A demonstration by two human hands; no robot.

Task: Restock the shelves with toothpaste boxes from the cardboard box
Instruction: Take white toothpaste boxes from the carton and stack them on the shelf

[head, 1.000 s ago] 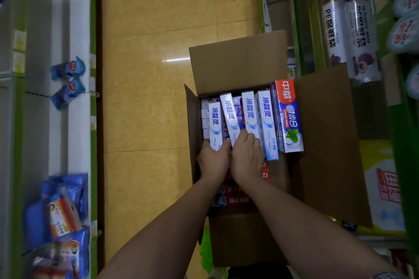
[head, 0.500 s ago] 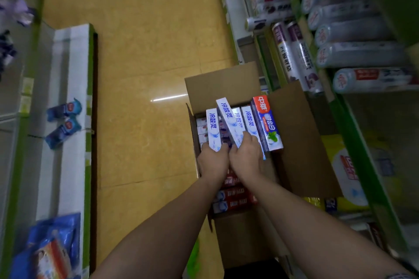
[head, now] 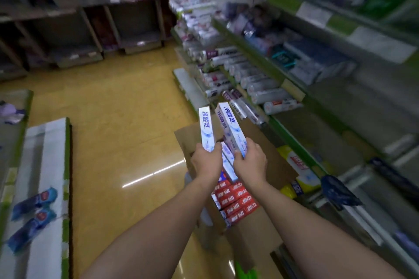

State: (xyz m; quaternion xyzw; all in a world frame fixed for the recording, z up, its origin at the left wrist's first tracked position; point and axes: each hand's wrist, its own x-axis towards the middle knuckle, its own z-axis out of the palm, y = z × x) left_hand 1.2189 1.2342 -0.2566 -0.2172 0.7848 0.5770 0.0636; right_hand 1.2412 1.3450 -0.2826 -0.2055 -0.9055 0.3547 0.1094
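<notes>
My left hand [head: 206,161] grips the lower end of one white-and-blue toothpaste box [head: 205,127], held upright above the cardboard box [head: 251,233]. My right hand [head: 250,163] grips a stack of similar white-and-blue toothpaste boxes [head: 231,129], tilted slightly left; how many are in it I cannot tell. The open cardboard box stands on the floor beside the right shelf. Rows of red toothpaste boxes [head: 233,201] lie inside it, partly hidden by my forearms.
Green-edged shelves [head: 292,142] on the right hold rolls of plastic wrap [head: 265,95] and packets. A low white shelf [head: 47,176] on the left carries blue packs [head: 34,201]. Yellow tiled floor [head: 127,124] runs between them. Dark empty shelving [head: 90,18] stands at the back.
Both hands have lifted the white-and-blue boxes up out of the cardboard box. My view has swung upward from the box to the aisle and the right shelves.
</notes>
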